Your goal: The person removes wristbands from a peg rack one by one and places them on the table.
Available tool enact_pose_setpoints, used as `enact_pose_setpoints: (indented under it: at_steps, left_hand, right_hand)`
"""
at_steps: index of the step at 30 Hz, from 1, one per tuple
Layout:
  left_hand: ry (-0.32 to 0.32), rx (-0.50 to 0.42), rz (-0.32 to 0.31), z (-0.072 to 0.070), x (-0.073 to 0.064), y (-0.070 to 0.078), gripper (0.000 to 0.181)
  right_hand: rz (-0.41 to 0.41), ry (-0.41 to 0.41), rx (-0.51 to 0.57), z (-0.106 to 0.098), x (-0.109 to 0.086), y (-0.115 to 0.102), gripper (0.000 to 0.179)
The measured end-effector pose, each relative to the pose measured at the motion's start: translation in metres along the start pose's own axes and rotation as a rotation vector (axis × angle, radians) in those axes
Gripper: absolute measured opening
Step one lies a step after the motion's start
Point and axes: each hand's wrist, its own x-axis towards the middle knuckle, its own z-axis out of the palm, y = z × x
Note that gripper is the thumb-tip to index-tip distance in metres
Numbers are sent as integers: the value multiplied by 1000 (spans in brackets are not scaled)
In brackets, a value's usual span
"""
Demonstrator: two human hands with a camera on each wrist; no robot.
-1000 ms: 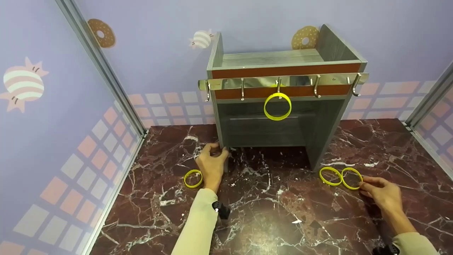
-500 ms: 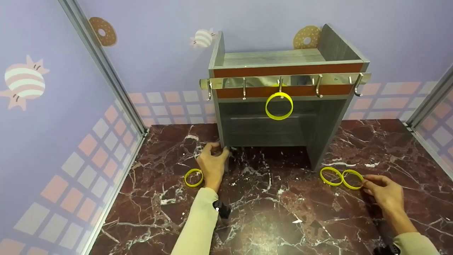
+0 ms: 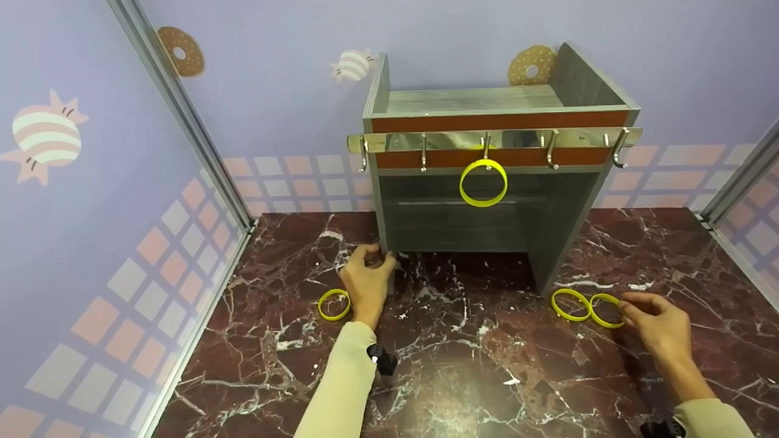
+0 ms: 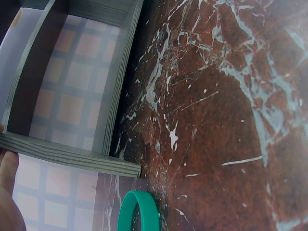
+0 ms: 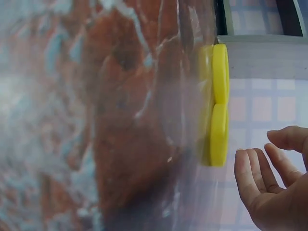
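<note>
In the head view a grey wooden shelf unit [image 3: 563, 243] stands on the table. My left hand [image 3: 365, 283] grips the lower front edge of its left side panel between thumb and fingers. A ring [image 3: 335, 318] lies flat beside this hand; it looks yellow from the head and green [image 4: 150, 211] in the left wrist view. My right hand [image 3: 664, 328] hovers at the right, fingers loosely bent and holding nothing. Close to its fingertips, two yellow rings [image 3: 554, 302] [image 5: 220, 137] lie touching each other on the table; the right wrist view shows a gap between hand and rings.
A metal hook rail [image 3: 401, 143] runs across the shelf unit's front, with several hooks. One yellow ring [image 3: 484, 203] hangs from the middle hook. Patterned walls [image 3: 292, 121] enclose the marbled table [image 3: 450, 377] at the back and both sides.
My right hand has lifted slightly off the right-hand ring. My left hand keeps its grip on the panel. The head view has shifted a little.
</note>
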Motion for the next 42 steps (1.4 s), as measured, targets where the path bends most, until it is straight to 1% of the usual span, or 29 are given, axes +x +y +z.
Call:
enact_pose_setpoints:
  at_steps: [6, 11, 13, 16, 19, 23, 26, 32, 33, 35, 39, 42]
  left_hand:
    - [7, -13, 5, 2, 1, -1, 16]
    - [8, -32, 11, 2, 1, -2, 16]
    - [9, -32, 16, 3, 2, -2, 16]
    - [13, -24, 27, 2, 2, -2, 16]
    - [11, -23, 33, 2, 2, -2, 16]
    - [6, -34, 32, 0, 2, -3, 15]
    - [1, -37, 30, -1, 0, -4, 15]
    - [-1, -35, 40, 1, 0, -5, 14]
    - [0, -34, 39, 1, 0, -4, 14]
    - [3, -29, 40, 1, 0, -5, 15]
    - [2, -27, 34, 1, 1, -5, 15]
    - [4, -29, 34, 1, 1, -6, 15]
  right_hand:
    - [-56, 8, -1, 6, -4, -18, 32]
    - [-95, -12, 103, 13, -7, -34, 24]
    - [-116, -20, 131, 16, -8, -41, 25]
    - [-145, -32, 135, 19, -11, -51, 29]
    - [-157, -33, 166, 23, -15, -60, 31]
    - [-157, -47, 249, 31, -19, -69, 32]
    - [-177, -58, 270, 35, -23, -74, 33]
    - [-235, -44, 191, 40, -27, -88, 31]
    - [-241, -43, 196, 40, -27, -90, 29]
    - [-263, -44, 225, 43, -28, -95, 28]
    - [-295, -77, 351, 47, -32, -106, 29]
    - [-311, -97, 387, 51, -35, -113, 32]
